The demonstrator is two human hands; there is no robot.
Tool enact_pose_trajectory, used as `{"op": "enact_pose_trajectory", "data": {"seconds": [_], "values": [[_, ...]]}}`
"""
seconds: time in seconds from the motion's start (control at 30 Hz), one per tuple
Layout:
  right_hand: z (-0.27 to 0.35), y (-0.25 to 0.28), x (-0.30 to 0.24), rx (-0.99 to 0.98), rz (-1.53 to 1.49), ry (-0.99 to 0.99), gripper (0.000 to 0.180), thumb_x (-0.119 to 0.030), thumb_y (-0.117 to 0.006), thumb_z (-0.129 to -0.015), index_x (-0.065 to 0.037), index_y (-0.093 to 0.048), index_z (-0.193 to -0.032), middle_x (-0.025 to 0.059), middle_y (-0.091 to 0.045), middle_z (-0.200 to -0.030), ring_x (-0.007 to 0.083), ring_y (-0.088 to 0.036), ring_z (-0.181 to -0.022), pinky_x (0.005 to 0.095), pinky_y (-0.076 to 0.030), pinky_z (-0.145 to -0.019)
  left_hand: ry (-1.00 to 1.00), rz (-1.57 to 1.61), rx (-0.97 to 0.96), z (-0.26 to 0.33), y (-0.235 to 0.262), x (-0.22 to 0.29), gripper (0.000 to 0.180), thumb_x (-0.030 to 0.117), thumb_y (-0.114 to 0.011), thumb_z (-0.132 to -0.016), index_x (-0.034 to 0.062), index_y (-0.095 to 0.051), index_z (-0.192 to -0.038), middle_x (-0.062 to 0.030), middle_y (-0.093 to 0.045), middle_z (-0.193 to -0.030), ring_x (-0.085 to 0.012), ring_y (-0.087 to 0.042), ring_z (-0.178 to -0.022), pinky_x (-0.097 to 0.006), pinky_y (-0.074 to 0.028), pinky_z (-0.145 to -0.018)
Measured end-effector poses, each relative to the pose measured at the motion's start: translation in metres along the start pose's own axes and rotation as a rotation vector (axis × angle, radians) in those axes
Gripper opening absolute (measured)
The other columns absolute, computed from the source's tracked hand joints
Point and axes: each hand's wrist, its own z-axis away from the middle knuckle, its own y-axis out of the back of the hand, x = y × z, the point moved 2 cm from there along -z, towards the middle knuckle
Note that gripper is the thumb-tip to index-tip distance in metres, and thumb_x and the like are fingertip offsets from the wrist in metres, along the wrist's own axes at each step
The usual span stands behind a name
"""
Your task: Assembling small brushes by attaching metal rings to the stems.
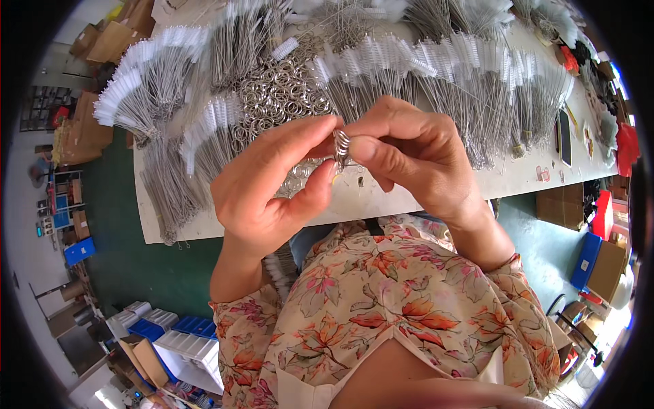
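Observation:
Just over the table's near edge, both hands meet around a few shiny metal rings [342, 146], which look like key rings. My left hand [269, 177] pinches them from the left between thumb and fingers. From the right, the thumb and forefinger of my right hand [419, 153] close on the same rings. Behind my hands lies a heap of loose metal rings [279, 92]. Bundles of thin wire brushes with white bristle heads surround it: one fan of brushes [153, 88] on the left, a long row of brushes [470, 88] on the right.
The pale table [381, 201] ends close in front of my body. A dark phone [564, 138] lies near its right end. Cardboard boxes [562, 204] stand at the right, and blue and white bins [187, 347] are on the green floor at the lower left.

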Motion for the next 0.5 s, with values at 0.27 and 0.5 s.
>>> {"op": "enact_pose_trajectory", "data": {"seconds": [0.27, 0.5], "values": [[-0.006, 0.008, -0.002, -0.044, -0.050, 0.004, 0.013, -0.012, -0.066, -0.082, -0.002, -0.066, -0.090, -0.0012, -0.059, -0.072, 0.0031, -0.050, -0.058, 0.0181, -0.040, -0.049, 0.010, 0.030, -0.041, -0.020, 0.001, 0.003, 0.030, -0.008, -0.062, -0.070, -0.0033, -0.063, -0.100, -0.0144, -0.065, -0.091, -0.0168, -0.065, -0.074, -0.025, -0.054, -0.063], [-0.002, 0.020, 0.004, 0.043, -0.006, 0.032, 0.012, -0.011, -0.066, -0.082, -0.001, -0.063, -0.089, -0.0013, -0.060, -0.070, 0.0021, -0.050, -0.058, 0.0175, -0.040, -0.048, 0.094, -0.041, -0.426, -0.043, 0.005, 0.001, 0.016, 0.003, -0.060, -0.082, -0.0079, -0.059, -0.094, -0.0099, -0.059, -0.090, -0.0104, -0.055, -0.070, -0.021, -0.046, -0.062]]}}
